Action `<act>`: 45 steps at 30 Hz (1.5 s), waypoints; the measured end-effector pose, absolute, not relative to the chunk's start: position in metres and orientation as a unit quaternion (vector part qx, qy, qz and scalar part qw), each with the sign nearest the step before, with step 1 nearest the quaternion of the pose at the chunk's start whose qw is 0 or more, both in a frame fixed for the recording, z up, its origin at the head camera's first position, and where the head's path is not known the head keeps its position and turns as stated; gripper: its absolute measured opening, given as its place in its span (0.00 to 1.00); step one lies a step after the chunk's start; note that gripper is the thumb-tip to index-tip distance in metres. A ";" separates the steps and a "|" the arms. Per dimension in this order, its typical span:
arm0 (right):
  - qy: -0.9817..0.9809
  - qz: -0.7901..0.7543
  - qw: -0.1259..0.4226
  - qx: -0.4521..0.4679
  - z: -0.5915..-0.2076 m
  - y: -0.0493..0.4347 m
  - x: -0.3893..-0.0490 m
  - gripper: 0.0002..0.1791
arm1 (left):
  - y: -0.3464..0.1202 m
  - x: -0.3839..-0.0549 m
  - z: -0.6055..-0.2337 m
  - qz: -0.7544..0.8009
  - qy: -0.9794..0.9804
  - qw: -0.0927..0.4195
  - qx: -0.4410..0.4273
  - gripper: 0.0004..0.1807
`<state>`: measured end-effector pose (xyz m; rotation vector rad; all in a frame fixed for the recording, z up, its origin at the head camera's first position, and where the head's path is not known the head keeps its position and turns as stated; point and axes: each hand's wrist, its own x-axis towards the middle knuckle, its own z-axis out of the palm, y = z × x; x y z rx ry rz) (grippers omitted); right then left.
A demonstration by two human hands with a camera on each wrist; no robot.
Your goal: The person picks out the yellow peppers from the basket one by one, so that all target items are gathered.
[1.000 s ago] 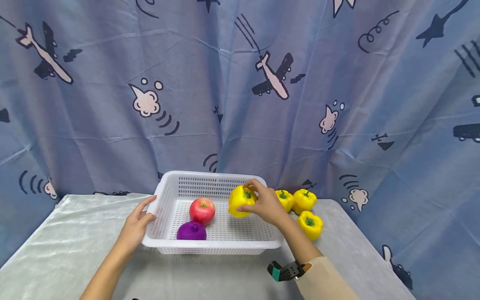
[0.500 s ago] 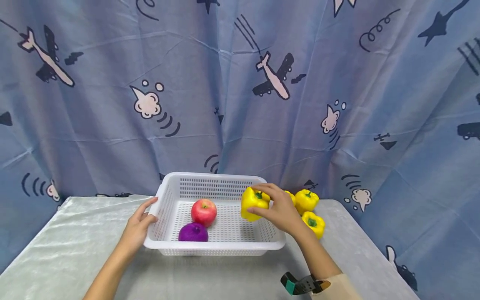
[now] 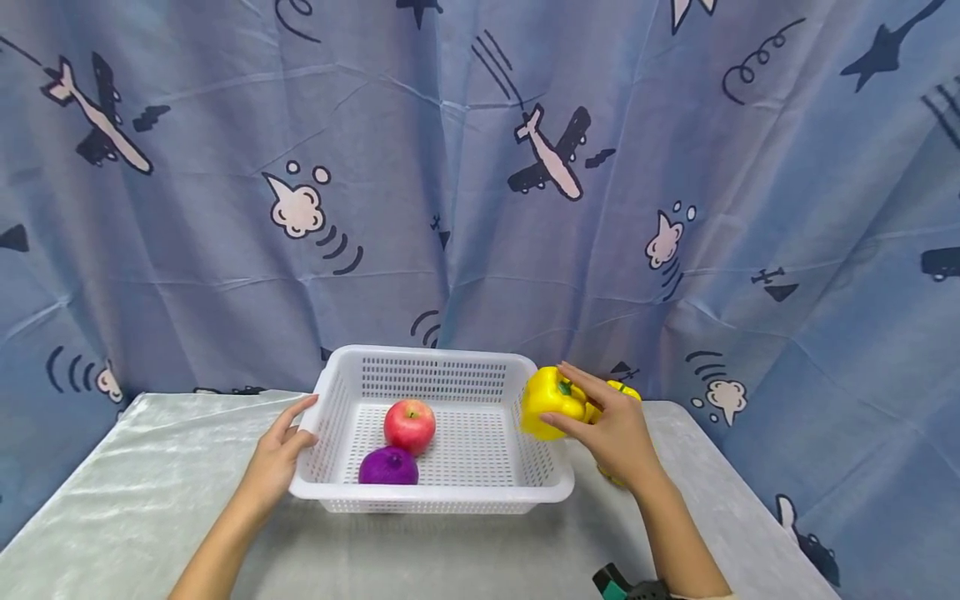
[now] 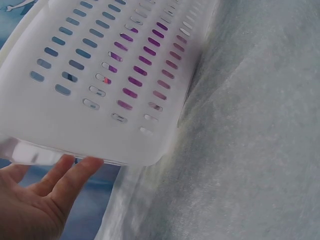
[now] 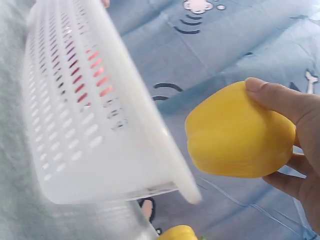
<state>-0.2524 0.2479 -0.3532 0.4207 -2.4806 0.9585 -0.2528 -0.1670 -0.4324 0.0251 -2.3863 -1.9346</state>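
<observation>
My right hand [image 3: 618, 429] holds a yellow bell pepper [image 3: 547, 408] between thumb and fingers, above the right rim of a white perforated plastic basket [image 3: 427, 493]. The right wrist view shows this pepper raised beside the basket's rim, apart from it. At the basket's left rim, my left hand [image 3: 273, 462] touches the edge with fairly straight fingers; the left wrist view shows its fingertips [image 4: 92, 161] against the rim. Inside the basket sit a red apple [image 3: 409, 425] and a round purple fruit or vegetable [image 3: 388, 467] with a small pointed top.
More yellow bell peppers [image 3: 626, 389] lie on the table right of the basket, mostly hidden behind my right hand. A pale cloth [image 3: 172, 467] covers the table. A blue patterned curtain [image 3: 450, 208] hangs behind it.
My right hand has carried the yellow bell pepper rightward, from over the basket's inside to its right rim. The left hand, the apple and the purple thing stay in place.
</observation>
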 end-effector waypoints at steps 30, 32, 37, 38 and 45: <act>-0.911 0.304 0.261 0.097 -0.398 0.303 -0.270 0.32 | -0.167 -0.254 -0.432 -0.630 -0.775 0.039 0.001 0.35; -0.912 0.296 0.265 0.103 -0.402 0.304 -0.272 0.32 | -0.167 -0.255 -0.433 -0.630 -0.776 0.039 -0.002 0.35; -0.919 0.288 0.245 0.110 -0.411 0.305 -0.277 0.32 | -0.169 -0.254 -0.431 -0.625 -0.780 0.036 0.004 0.35; -0.922 0.287 0.236 0.110 -0.413 0.304 -0.278 0.32 | -0.169 -0.253 -0.430 -0.624 -0.780 0.035 0.007 0.35; -0.931 0.286 0.201 0.107 -0.421 0.305 -0.279 0.35 | -0.169 -0.253 -0.431 -0.629 -0.777 0.028 0.009 0.35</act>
